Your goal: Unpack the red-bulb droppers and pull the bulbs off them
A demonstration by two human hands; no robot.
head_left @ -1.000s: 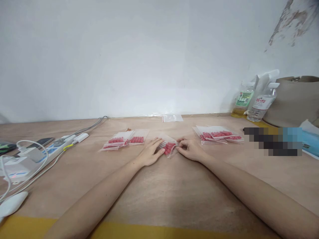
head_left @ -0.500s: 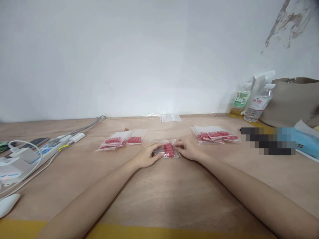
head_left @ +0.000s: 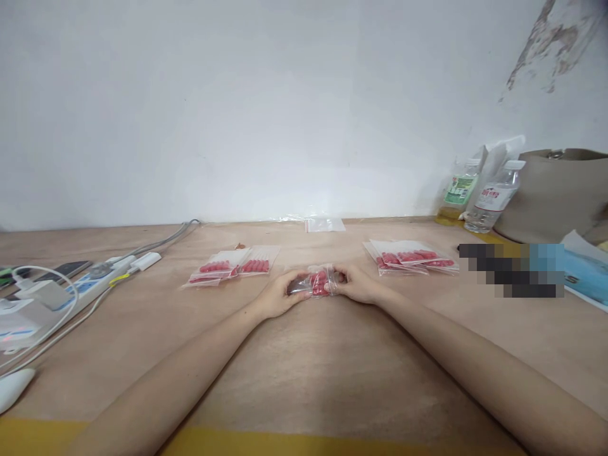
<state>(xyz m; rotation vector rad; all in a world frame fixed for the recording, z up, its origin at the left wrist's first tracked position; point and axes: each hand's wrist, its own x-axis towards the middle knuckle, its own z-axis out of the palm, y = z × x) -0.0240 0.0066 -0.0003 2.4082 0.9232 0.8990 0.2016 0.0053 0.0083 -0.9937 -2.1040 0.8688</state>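
A clear plastic bag with several red pieces (head_left: 318, 282) in it lies between my hands at the table's middle. My left hand (head_left: 280, 294) grips its left end, thumb in front and fingers behind. At the right end, my right hand (head_left: 355, 284) pinches the bag's edge between thumb and fingers. What the red pieces are is too small to tell. To the left lie overlapping clear bags of similar red pieces (head_left: 215, 266), and beside them another such bag (head_left: 259, 261). A further pile of filled bags (head_left: 409, 256) rests to the right.
Flat plastic bags (head_left: 325, 225) lie against the wall. On the left are a power strip (head_left: 78, 292) with chargers and cables, a phone (head_left: 64, 272) and a white mouse (head_left: 15, 389). Bottles (head_left: 494, 196) and a grey-beige bag (head_left: 560, 193) stand at the back right.
My right hand has closed on the bag's right end, its thumb now in front of the plastic. The bag looks slightly lifted and bunched between both hands.
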